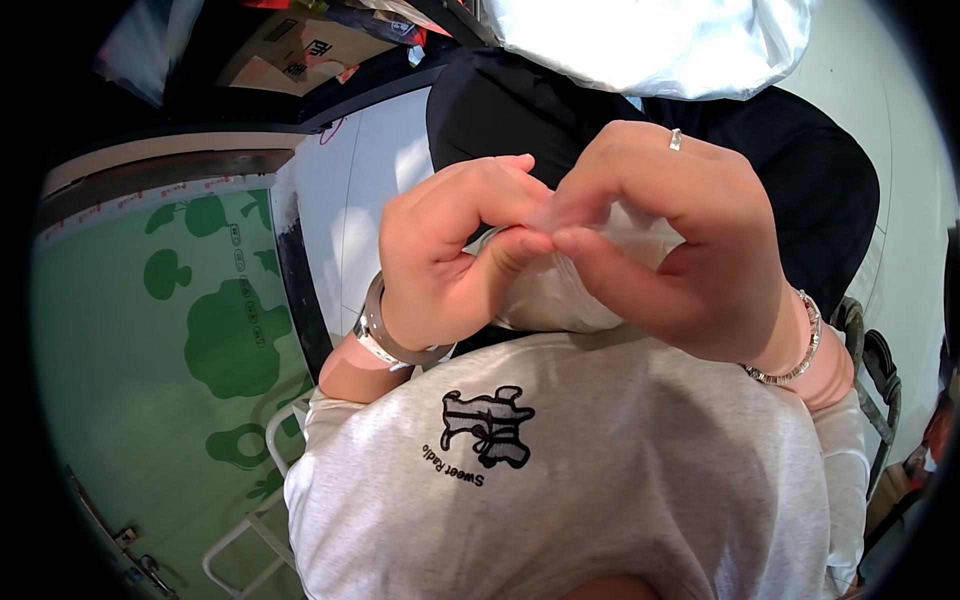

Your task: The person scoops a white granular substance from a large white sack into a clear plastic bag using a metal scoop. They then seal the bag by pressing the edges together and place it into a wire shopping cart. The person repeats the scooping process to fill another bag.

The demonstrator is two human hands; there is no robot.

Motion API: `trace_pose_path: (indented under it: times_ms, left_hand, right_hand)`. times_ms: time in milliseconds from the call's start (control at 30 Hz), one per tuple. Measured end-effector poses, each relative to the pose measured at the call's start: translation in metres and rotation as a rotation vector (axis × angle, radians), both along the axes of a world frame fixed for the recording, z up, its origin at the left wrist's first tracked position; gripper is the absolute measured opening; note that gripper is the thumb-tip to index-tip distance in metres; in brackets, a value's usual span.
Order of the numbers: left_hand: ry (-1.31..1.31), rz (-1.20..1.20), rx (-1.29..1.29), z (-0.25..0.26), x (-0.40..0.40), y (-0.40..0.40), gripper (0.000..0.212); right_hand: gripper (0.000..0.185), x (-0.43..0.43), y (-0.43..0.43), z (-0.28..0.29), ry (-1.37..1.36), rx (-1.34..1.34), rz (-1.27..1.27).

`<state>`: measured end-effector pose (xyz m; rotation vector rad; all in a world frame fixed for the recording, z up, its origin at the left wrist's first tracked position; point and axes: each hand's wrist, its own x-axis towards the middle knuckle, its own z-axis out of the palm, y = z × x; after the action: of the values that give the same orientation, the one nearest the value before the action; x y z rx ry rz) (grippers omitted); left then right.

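Both hands pinch the gathered top of a clear plastic bag [555, 300] above my lap. My left hand [450, 240], with a watch on its wrist, grips the bag's edge between thumb and forefinger. Close against it, my right hand [682, 232], with a ring and a bracelet, holds the same edge between thumb and fingertips. The bag hangs below the fingers, near my shirt, and holds something pale; what it is I cannot tell. My hands hide part of the bag.
A large white plastic bag [652, 37] lies beyond my knees. A printed cardboard box [300, 52] stands at the upper left. A green panel with plant shapes [150, 315] and a white metal frame [255, 525] are at the left. A metal chair frame [881, 420] is at the right.
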<state>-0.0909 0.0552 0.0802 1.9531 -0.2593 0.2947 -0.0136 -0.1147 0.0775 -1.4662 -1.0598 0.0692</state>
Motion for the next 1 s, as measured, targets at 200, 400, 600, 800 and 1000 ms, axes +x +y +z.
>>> trace_pose_path:
  times_ms: [200, 400, 600, 800, 1000]
  left_hand:
    - [-0.084, -0.002, 0.184, 0.005, 0.003, 0.002, 0.016]
    - [-0.158, 0.022, 0.317, 0.013, 0.003, -0.001, 0.017]
    - [-0.181, 0.056, 0.347, 0.015, -0.001, -0.002, 0.017]
    - [-0.227, 0.064, 0.354, 0.014, -0.004, -0.001, 0.01]
    - [-0.157, 0.063, 0.333, 0.017, -0.01, 0.0, 0.01]
  right_hand:
    - [0.007, 0.0, -0.001, -0.001, -0.016, -0.018, -0.005]
    - [0.008, -0.001, -0.003, 0.002, -0.045, -0.077, 0.011]
    - [0.009, 0.002, -0.004, -0.007, -0.179, -0.102, -0.054]
    - [0.01, 0.003, -0.01, -0.012, -0.164, -0.142, -0.063]
    - [0.008, -0.001, -0.02, -0.011, -0.09, -0.215, -0.042]
